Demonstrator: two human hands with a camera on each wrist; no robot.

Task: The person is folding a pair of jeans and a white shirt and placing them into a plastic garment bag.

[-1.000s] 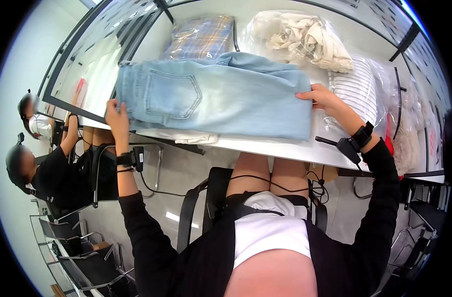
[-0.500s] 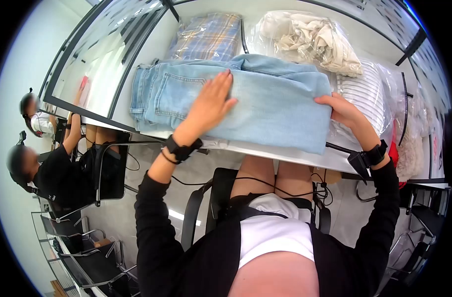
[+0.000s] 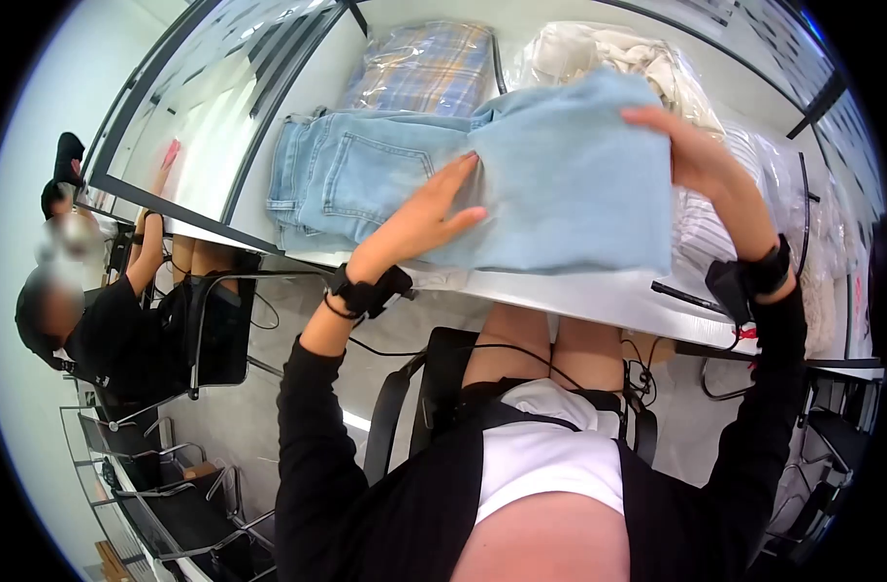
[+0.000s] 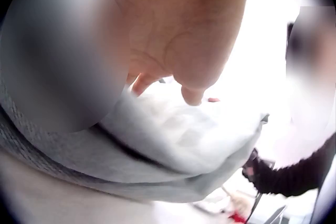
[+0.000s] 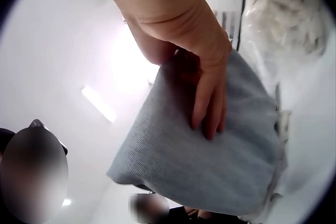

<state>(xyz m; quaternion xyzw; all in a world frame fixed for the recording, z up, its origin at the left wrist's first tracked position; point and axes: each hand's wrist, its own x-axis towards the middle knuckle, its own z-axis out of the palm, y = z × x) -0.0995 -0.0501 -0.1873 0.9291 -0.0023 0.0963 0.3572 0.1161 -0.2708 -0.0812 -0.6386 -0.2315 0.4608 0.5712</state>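
Light blue folded jeans lie across the table, their back pocket and waistband at the left. The right hand grips their right end, which is raised off the table; in the right wrist view that hand has its thumb on one side of the denim and its fingers on the other. With fingers extended, the left hand rests on the middle of the jeans, at the bend beside the raised part. In the left wrist view the left hand is over the cloth.
Behind the jeans lie a plaid garment in clear plastic and a bagged cream garment. A bagged striped one is at the right. A black-framed panel stands left, with people seated beyond. The white table's front edge faces the wearer.
The left hand has gone from the waistband end to the middle of the jeans. The right hand has raised the right end, which lay flat before.
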